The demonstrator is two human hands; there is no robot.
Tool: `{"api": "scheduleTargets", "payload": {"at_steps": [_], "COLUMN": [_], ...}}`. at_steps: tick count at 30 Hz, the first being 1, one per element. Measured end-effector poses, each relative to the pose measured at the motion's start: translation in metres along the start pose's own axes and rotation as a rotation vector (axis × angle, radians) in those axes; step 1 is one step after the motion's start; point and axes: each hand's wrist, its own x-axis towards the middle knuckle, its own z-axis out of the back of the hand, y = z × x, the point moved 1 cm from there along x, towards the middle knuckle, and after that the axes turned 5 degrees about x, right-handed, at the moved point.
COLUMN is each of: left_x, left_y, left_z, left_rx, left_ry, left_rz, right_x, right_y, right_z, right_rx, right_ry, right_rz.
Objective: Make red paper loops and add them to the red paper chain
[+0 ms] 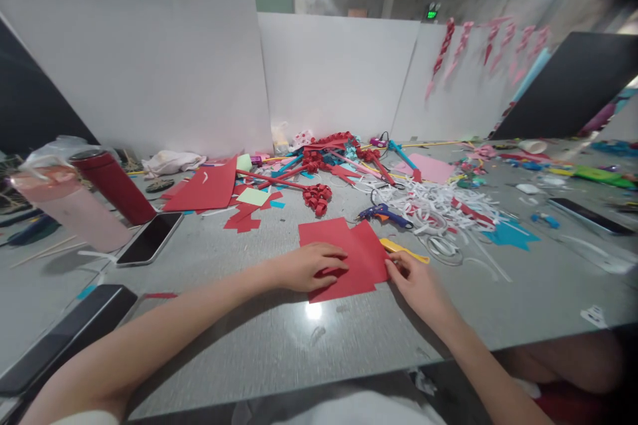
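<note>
A red sheet of paper with a stepped outline lies on the table in front of me. My left hand rests on its left part, fingers stretched out across the surface. At the sheet's right edge, my right hand pinches the paper between thumb and fingers. A yellow utility knife lies just beyond my right fingers, partly behind the sheet. Farther back is a blue glue gun. Red curled-paper flowers on stick-like stems lie beyond the sheet, near red paper scraps.
A heap of white paper strips spreads at the right, near a phone. On the left are another phone, a red flask, a pink bottle and a black case. White panels stand behind the table.
</note>
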Motion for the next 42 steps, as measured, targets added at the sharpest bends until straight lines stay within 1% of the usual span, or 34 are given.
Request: {"api": "scheduleTargets", "payload": {"at_steps": [2, 6, 9, 11, 14, 16, 20, 22, 26, 28, 34, 42], "left_x": [-0.001, -0.004, -0.006, -0.007, -0.007, -0.007, -0.006, -0.006, -0.006, -0.007, -0.007, -0.008], "left_y": [0.007, 0.028, 0.04, 0.043, 0.042, 0.04, 0.039, 0.038, 0.037, 0.038, 0.044, 0.047], "left_z": [-0.003, -0.01, -0.013, -0.013, -0.012, -0.013, -0.013, -0.012, -0.012, -0.013, -0.018, -0.018], "left_rx": [0.042, 0.099, 0.078, 0.071, 0.055, 0.036, 0.007, -0.007, -0.001, 0.001, -0.018, -0.017], "left_ry": [-0.03, -0.074, -0.08, -0.118, -0.18, -0.19, -0.255, -0.286, -0.249, -0.24, -0.266, -0.288], "left_rz": [0.046, 0.186, 0.209, 0.2, 0.163, 0.148, 0.185, 0.181, 0.132, 0.131, 0.149, 0.18], "right_x": [0.001, 0.002, 0.002, 0.003, 0.003, 0.003, 0.003, 0.003, 0.003, 0.003, 0.002, 0.003], "right_y": [0.0, 0.0, -0.001, 0.0, 0.002, 0.003, 0.003, 0.003, 0.001, 0.0, -0.001, -0.003], "right_z": [-0.001, -0.004, -0.005, -0.005, -0.005, -0.005, -0.005, -0.005, -0.006, -0.006, -0.006, -0.006], "right_rx": [0.012, 0.009, 0.026, 0.03, 0.031, 0.022, -0.023, -0.042, -0.062, -0.066, -0.066, -0.067], "right_ry": [-0.019, -0.032, -0.039, -0.039, -0.039, -0.047, -0.081, -0.088, -0.093, -0.09, -0.053, -0.062], "right_rz": [0.009, 0.016, 0.023, 0.032, 0.047, 0.057, 0.081, 0.096, 0.108, 0.103, 0.076, 0.069]}}
